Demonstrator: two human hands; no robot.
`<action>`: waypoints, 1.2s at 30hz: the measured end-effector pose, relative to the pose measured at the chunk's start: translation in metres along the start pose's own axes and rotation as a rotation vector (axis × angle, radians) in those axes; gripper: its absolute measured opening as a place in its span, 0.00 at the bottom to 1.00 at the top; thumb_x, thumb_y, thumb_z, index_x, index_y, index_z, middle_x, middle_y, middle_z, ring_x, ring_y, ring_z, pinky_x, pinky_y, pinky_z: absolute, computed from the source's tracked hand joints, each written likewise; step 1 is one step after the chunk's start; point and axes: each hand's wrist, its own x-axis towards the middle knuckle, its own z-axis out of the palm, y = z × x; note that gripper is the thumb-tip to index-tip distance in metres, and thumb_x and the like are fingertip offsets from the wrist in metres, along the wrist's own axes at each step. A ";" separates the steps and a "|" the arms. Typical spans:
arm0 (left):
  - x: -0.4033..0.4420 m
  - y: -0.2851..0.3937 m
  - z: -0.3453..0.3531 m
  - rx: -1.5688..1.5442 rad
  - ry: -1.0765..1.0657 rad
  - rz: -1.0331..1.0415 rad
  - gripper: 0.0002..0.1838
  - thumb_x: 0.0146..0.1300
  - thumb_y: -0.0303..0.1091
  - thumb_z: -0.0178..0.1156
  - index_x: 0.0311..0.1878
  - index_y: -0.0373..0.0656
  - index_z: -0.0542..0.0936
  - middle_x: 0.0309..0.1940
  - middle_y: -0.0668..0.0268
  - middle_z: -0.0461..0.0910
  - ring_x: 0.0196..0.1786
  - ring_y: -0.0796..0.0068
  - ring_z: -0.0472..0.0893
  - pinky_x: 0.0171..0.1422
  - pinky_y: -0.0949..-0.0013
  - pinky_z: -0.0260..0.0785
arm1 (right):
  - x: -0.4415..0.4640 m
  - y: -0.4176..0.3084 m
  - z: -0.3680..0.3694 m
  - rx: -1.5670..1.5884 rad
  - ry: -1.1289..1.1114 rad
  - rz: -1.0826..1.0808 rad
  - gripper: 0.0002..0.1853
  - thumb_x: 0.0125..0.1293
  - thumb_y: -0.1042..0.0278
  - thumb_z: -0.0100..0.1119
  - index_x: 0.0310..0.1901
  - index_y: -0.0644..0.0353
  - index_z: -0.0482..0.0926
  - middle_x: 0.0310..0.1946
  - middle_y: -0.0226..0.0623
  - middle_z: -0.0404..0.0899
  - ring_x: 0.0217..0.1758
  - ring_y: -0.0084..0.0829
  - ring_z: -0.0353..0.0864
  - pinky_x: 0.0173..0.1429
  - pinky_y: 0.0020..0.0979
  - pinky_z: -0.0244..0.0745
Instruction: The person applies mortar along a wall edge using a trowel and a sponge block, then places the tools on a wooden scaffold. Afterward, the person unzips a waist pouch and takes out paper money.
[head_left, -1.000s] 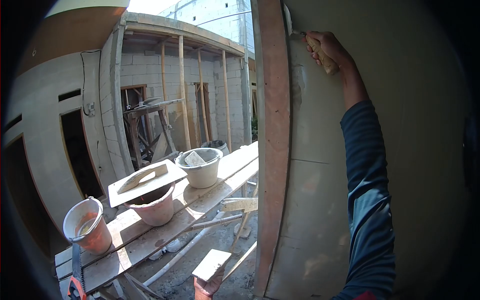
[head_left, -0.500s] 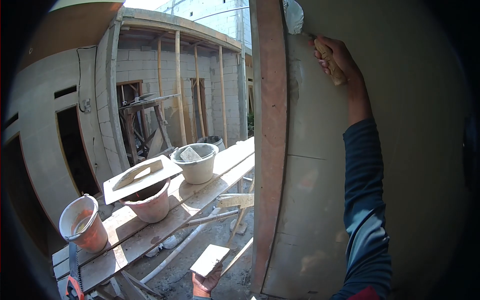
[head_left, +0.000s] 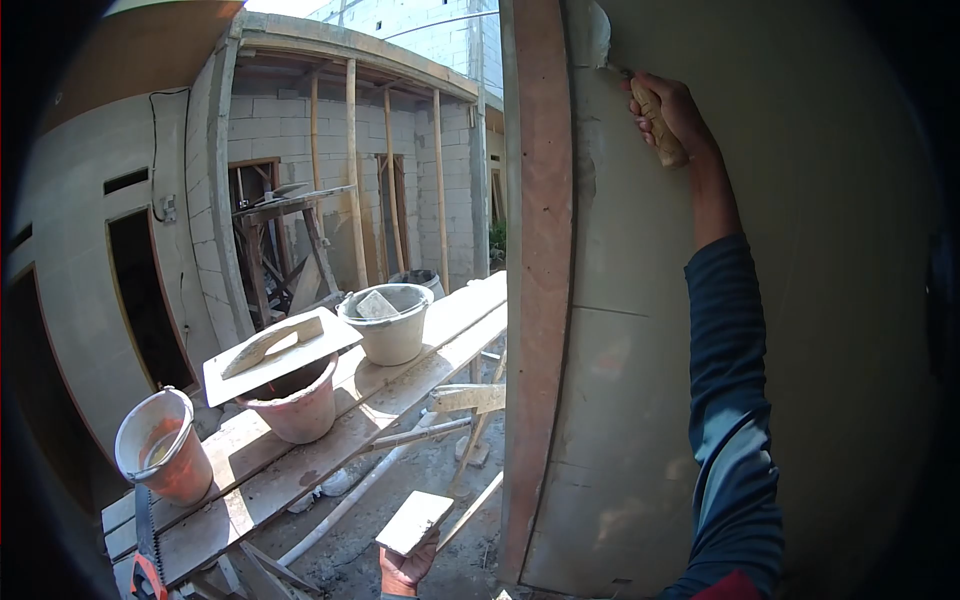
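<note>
At the upper right, my right hand is closed around the wooden handle of a trowel. The blade sits against or very near the grey wall, just beside the wooden post; whether it touches I cannot tell. Low in the view, my left hand grips a small rectangular board with a pale, sunlit top. The fingers are partly hidden underneath it.
Planks on the left carry a reddish bucket topped by a plastering float, a grey bucket holding a block, and an orange-stained bucket. A handsaw leans at the planks' near end.
The trowel blade has turned, now showing a narrower side. My right hand stays in nearly the same place. The board in my left hand has shifted slightly within view.
</note>
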 end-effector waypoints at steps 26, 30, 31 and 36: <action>-0.024 0.009 -0.015 0.048 0.065 0.202 0.22 0.64 0.39 0.54 0.53 0.30 0.70 0.39 0.56 0.69 0.36 0.72 0.68 0.36 0.73 0.63 | 0.026 -0.003 -0.006 -0.063 -0.009 -0.015 0.21 0.71 0.47 0.47 0.46 0.60 0.74 0.22 0.24 0.69 0.18 0.15 0.67 0.19 0.22 0.65; -0.027 -0.010 0.009 0.221 0.148 0.284 0.23 0.64 0.39 0.53 0.54 0.30 0.69 0.39 0.57 0.69 0.36 0.72 0.68 0.36 0.73 0.63 | 0.029 0.003 0.003 -0.091 -0.076 0.004 0.22 0.70 0.46 0.48 0.46 0.60 0.74 0.22 0.24 0.69 0.18 0.15 0.66 0.19 0.22 0.65; -0.028 -0.010 0.005 0.220 0.155 0.281 0.23 0.64 0.39 0.53 0.54 0.30 0.69 0.39 0.57 0.69 0.36 0.72 0.68 0.36 0.73 0.63 | 0.023 0.004 0.006 -0.089 -0.069 0.008 0.22 0.70 0.46 0.48 0.46 0.60 0.73 0.22 0.24 0.69 0.18 0.15 0.66 0.18 0.22 0.64; -0.030 -0.008 0.000 0.144 0.127 0.252 0.23 0.64 0.38 0.54 0.55 0.30 0.68 0.39 0.57 0.69 0.37 0.72 0.68 0.36 0.73 0.64 | -0.012 0.018 -0.005 0.033 -0.072 -0.008 0.23 0.70 0.46 0.49 0.46 0.62 0.73 0.22 0.25 0.70 0.17 0.15 0.67 0.18 0.22 0.65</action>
